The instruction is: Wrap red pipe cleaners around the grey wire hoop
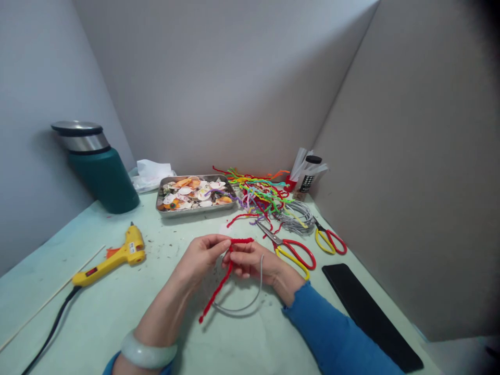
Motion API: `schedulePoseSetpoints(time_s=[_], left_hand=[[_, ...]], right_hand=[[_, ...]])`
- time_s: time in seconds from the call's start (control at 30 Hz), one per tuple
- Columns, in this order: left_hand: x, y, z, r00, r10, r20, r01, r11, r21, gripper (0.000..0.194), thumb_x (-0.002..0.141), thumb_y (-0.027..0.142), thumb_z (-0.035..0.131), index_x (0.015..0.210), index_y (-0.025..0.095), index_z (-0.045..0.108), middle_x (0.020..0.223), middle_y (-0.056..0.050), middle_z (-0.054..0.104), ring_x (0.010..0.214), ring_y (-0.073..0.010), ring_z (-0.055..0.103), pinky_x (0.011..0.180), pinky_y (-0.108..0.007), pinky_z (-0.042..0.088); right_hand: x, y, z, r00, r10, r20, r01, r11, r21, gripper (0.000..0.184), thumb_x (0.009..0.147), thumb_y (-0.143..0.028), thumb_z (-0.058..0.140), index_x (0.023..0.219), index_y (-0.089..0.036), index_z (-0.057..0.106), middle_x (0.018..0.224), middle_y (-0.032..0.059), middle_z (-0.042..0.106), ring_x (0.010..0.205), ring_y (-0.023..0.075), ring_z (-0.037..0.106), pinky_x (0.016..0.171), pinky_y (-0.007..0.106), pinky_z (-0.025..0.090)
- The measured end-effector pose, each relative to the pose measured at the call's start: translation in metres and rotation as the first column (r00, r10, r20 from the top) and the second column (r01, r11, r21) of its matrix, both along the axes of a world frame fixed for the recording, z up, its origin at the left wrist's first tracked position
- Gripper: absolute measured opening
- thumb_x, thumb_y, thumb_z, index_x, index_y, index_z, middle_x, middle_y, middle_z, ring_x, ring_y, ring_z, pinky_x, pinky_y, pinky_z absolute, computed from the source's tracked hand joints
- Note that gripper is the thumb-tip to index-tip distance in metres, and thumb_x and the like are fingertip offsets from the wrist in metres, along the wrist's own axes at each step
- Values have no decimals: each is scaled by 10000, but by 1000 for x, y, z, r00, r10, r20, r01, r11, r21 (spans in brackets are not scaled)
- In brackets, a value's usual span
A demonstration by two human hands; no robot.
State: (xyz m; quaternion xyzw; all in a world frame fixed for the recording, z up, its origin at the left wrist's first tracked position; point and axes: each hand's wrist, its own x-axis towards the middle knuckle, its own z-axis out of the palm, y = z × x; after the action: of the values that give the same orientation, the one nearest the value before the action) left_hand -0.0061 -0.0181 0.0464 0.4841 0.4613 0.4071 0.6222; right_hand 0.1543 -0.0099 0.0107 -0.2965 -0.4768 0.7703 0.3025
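Between my hands is a red pipe cleaner (220, 291), bent at the fingertips, with one end pointing right and a long tail hanging down to the left. My left hand (203, 258) pinches it at the bend between thumb and forefinger. My right hand (258, 261) has its thumb and fingers closed on the pipe cleaner just below. A grey wire (239, 314) curves in a loop beneath the hands, passing by the right fingers; its upper part is hidden behind the fingers. Scissors (289, 250) with red and yellow handles lie just beyond my right hand.
At the back stand a metal tray (195, 210) of shells, a heap of coloured pipe cleaners (261, 192) and a grey wire coil (299, 216). A yellow glue gun (109, 258) and green bottle (103, 177) are left. Smaller scissors (330, 239) and a black strip (367, 312) lie right.
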Motion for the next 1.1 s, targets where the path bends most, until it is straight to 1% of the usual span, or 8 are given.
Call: schedulePoseSetpoints(time_s=[0.07, 0.13, 0.27, 0.4, 0.6, 0.77, 0.93, 1.1], left_hand=[[1, -1, 1, 1000, -6, 30, 6, 1000, -19, 334, 607, 415, 709, 719, 118, 607, 472, 29, 493, 410, -56, 357, 414, -199, 169], [1, -1, 0, 999, 4, 51, -1, 998, -59, 341, 604, 413, 714, 741, 121, 605, 442, 54, 444, 393, -47, 324, 411, -197, 156], [0, 0, -3, 999, -18, 29, 21, 993, -120, 375, 597, 431, 723, 758, 110, 616, 418, 94, 319, 388, -28, 191, 411, -211, 90], [0, -1, -5, 997, -76, -2, 76, 991, -107, 398, 605, 462, 717, 769, 110, 629, 432, 100, 261, 414, -35, 141, 424, -225, 66], [-1, -1, -2, 994, -102, 47, 107, 986, -125, 409, 616, 474, 700, 798, 123, 598, 432, 104, 268, 401, -33, 137, 416, -226, 45], [0, -2, 0, 997, -70, 30, 72, 991, -114, 457, 605, 466, 697, 918, 151, 588, 443, 113, 294, 374, -31, 156, 402, -207, 64], [4, -2, 3, 996, 30, -84, -32, 999, -23, 382, 588, 450, 704, 769, 135, 587, 514, 65, 460, 380, -23, 236, 399, -202, 119], [1, 0, -1, 999, 21, -48, -23, 999, -44, 383, 606, 472, 698, 764, 139, 594, 475, 72, 441, 371, -25, 217, 397, -200, 112]], right_hand=[[-6, -1, -4, 999, -19, -27, 19, 1000, -15, 294, 710, -373, 701, 876, -136, 648, 803, 36, 635, 491, 35, 490, 432, 157, 343], [-9, 0, -7, 999, -47, -7, 47, 999, -9, 295, 707, -389, 697, 846, -134, 645, 747, 26, 627, 458, 33, 465, 393, 153, 310], [-10, 4, -7, 975, -189, 120, 175, 977, 120, 309, 642, -395, 740, 752, -127, 632, 541, -36, 533, 395, 36, 407, 346, 156, 226], [-6, 6, -3, 931, -283, 231, 233, 947, 222, 349, 636, -447, 727, 649, -118, 610, 551, -14, 566, 399, 40, 426, 369, 167, 255], [-1, 8, -4, 951, -210, 226, 143, 949, 281, 302, 663, -403, 709, 752, -120, 654, 488, -35, 541, 376, 56, 436, 369, 182, 271], [-3, 9, -5, 943, -241, 228, 173, 944, 282, 268, 657, -373, 705, 715, -120, 640, 496, -35, 549, 360, 47, 428, 360, 183, 276], [-6, 8, -6, 922, -300, 243, 216, 923, 319, 245, 654, -353, 705, 672, -126, 614, 518, -35, 551, 373, 54, 458, 369, 178, 323], [-4, 7, -5, 961, -218, 173, 169, 952, 257, 332, 662, -392, 701, 852, -130, 624, 643, -1, 636, 357, 37, 433, 347, 167, 307]])
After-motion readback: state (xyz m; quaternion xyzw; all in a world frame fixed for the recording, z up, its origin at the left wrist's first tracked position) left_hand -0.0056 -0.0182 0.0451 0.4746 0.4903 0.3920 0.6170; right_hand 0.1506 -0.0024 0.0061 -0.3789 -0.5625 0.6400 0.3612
